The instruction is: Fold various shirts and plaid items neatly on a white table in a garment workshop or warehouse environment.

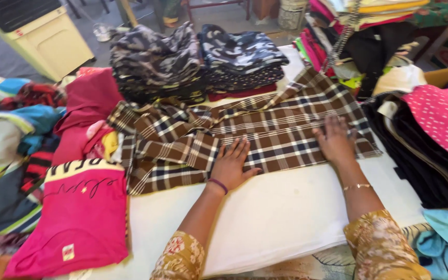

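Brown checked cloth (244,136) lies spread across the white padded board (281,218) in front of me, a garment in brown, white and dark blue plaid, bunched into folds at its left end and flatter toward the right. From the head view, my left hand (230,165) rests open and flat on its lower edge near the middle, fingers spread, gripping nothing. My right hand (334,140) is also open, palm down, pressing the fabric near its right end.

I judge the cloth light, soft and limp: it will sag and crease when lifted, so it is best taken by an edge or a corner with both hands, or smoothed flat under the palms. It looks neither slippery nor fragile.

I see no true containers here; the goods sit in open heaps. Beyond the garment stand two stacks of folded camouflage-print clothes (198,59). To my left lies a pink printed shirt (79,218), with a red garment (86,111) above it and striped cloths farther out. To my right are dark folded fabrics (421,155) under a pink dotted piece (441,116).
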